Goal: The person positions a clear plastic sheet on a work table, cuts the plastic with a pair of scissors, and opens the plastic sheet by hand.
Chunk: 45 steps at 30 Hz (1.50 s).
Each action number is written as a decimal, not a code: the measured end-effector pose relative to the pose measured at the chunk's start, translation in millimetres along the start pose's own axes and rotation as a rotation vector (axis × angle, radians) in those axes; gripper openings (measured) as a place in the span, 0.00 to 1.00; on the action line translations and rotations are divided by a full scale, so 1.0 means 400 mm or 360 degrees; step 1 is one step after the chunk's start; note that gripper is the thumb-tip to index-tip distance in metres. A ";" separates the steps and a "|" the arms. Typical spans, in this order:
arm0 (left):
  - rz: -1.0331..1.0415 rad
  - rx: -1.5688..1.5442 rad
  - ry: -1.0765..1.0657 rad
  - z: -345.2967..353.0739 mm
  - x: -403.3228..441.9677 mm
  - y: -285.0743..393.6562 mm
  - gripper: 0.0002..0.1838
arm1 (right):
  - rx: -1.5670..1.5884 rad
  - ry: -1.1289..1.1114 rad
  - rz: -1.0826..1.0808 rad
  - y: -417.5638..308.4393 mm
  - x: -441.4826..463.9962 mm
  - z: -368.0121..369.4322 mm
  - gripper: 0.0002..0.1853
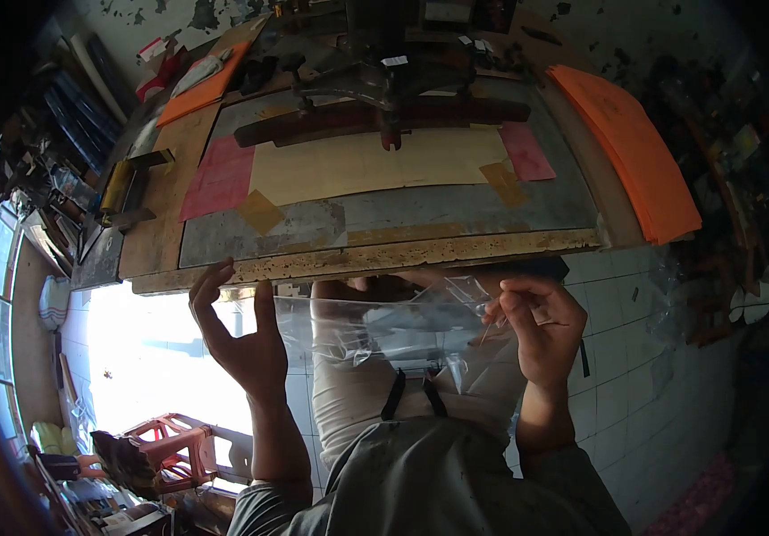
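Note:
A sheet of clear plastic film (375,326) stretches in front of my lap, just below the front edge of the workbench. At the film's left end is my left hand (246,344), thumb raised and fingers apart, fingertips up by the bench edge. The film's edge meets the thumb; whether it is touched there is hard to see. My right hand (545,326) pinches the crumpled right end of the film between thumb and fingers. Above both hands lies the grey bench plate (295,237) with a yellowish paper strip (375,165) flanked by pink pieces (219,174) and brown tape.
A dark metal press bar (384,121) crosses the bench behind the paper. Orange sheets (626,152) are stacked at the right, and an orange piece (210,85) lies back left. A tape dispenser (125,188) sits on the left side. On the floor stands a red stool (174,447).

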<state>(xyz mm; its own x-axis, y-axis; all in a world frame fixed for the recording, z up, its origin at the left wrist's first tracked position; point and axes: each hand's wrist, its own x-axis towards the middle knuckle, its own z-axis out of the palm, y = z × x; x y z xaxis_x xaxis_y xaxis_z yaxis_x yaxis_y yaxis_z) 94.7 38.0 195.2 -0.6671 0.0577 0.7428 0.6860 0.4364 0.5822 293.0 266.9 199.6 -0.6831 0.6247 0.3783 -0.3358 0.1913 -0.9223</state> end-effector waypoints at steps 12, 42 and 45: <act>0.0544 -0.0476 -0.1010 0.075 -0.037 0.182 0.10 | -0.0047 -0.0222 -0.0020 -0.008 -0.031 0.052 0.11; 0.0109 -0.0592 -0.1164 0.081 -0.052 0.179 0.04 | -0.0327 -0.0316 0.0044 0.020 -0.030 0.031 0.07; 0.0177 -0.0501 -0.1185 0.079 -0.047 0.177 0.05 | -0.0375 -0.0339 -0.0007 0.024 -0.027 0.033 0.06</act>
<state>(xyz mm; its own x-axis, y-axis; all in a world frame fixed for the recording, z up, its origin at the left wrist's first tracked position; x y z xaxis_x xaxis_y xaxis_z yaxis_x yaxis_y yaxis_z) 146.7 96.2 211.9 -0.5326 0.7158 0.4517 0.7350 0.1265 0.6661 288.6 252.0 187.5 -0.8109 0.4554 0.3674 -0.1965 0.3796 -0.9041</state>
